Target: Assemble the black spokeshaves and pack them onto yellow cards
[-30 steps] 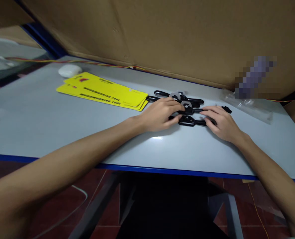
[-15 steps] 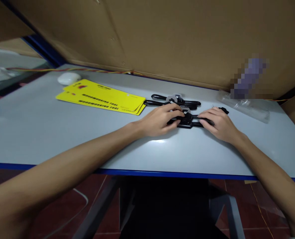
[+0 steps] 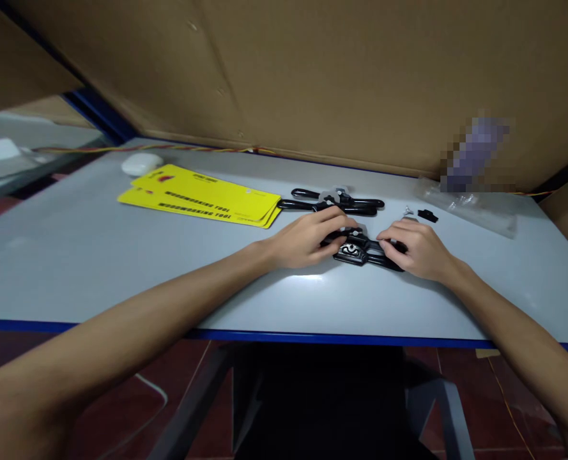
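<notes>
two hands: both are laid on one black tool at the middle of the table, each at one end of it.
left hand: curled, palm down, its fingers closed over the left handle of the black spokeshave; the thumb is tucked under the near edge.
right hand: likewise curled, its fingers wrapped round the right handle of the same tool.
black spokeshave: held between the two hands, low over the table or resting on it, which cannot be told; its middle body with a pale screw is left uncovered in the gap between the hands.
second spokeshave: laid flat just beyond the left hand's fingertips, apart from the held one; it is untouched.
yellow cards: stacked in a loose fan, well to the left of the left hand, printed with black lettering.
small black part: seen just beyond the right hand, with a tiny metal piece beside it.
clear plastic bag: laid further off, beyond the right hand, near the cardboard wall.
white oval object: set beyond the yellow cards, far to the left.
table: pale grey, blue-edged.
</notes>
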Demonstrator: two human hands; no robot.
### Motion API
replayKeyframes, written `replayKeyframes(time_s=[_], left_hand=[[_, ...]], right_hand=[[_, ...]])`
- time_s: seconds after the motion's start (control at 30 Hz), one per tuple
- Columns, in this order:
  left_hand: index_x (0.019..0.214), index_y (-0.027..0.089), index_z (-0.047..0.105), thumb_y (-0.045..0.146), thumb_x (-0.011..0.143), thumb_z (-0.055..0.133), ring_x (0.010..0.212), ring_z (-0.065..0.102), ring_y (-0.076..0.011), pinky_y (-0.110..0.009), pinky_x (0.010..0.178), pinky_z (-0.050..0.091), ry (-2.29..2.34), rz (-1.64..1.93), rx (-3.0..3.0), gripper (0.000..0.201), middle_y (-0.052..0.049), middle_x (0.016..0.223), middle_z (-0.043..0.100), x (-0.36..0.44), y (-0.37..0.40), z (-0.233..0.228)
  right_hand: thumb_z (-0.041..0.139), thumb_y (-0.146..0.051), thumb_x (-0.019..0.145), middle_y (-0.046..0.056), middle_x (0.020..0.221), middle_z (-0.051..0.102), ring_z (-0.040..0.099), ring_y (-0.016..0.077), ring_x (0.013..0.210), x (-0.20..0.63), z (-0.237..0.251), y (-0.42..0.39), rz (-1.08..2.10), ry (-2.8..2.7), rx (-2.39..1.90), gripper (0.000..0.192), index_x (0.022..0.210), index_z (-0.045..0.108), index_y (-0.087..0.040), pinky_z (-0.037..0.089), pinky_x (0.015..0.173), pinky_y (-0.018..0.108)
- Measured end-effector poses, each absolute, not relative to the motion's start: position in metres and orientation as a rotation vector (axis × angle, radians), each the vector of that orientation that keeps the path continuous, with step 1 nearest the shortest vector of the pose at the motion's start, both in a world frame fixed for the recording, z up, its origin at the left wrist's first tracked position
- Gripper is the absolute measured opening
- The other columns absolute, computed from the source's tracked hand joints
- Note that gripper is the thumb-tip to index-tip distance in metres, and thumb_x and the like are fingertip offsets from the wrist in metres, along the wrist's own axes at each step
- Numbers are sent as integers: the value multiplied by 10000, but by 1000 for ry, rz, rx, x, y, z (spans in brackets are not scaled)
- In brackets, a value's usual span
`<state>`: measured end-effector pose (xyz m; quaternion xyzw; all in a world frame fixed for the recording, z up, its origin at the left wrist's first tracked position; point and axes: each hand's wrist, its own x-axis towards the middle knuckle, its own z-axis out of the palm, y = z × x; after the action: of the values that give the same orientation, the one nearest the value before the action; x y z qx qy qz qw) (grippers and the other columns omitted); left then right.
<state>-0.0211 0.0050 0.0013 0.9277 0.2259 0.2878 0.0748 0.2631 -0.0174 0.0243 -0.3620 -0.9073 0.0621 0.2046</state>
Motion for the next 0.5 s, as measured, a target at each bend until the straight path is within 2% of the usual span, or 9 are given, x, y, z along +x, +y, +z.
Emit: replayKeyframes(time_s=[0.23, 0.5], left_hand=[[1260, 164, 674, 230, 1047, 469, 949, 710, -212, -350, 843, 616, 651, 820, 2796, 302, -117, 1087, 718, -20, 0, 6], [1220, 167, 687, 192, 1045, 466, 904, 722, -190, -310, 789, 609, 585, 901, 2823, 282, -97, 1042, 740, -20, -1, 8]], right_hand=[[418, -345, 1038, 74, 897, 735, 655, 213, 788, 263, 27, -21, 271, -2628, -1033, 391, 1063, 784, -212, 469, 738, 361], [441, -406, 1043, 90, 989, 763, 678, 233, 854, 264, 26, -21, 336, -2664, -1038, 407, 1185, 759, -196, 481, 801, 378]])
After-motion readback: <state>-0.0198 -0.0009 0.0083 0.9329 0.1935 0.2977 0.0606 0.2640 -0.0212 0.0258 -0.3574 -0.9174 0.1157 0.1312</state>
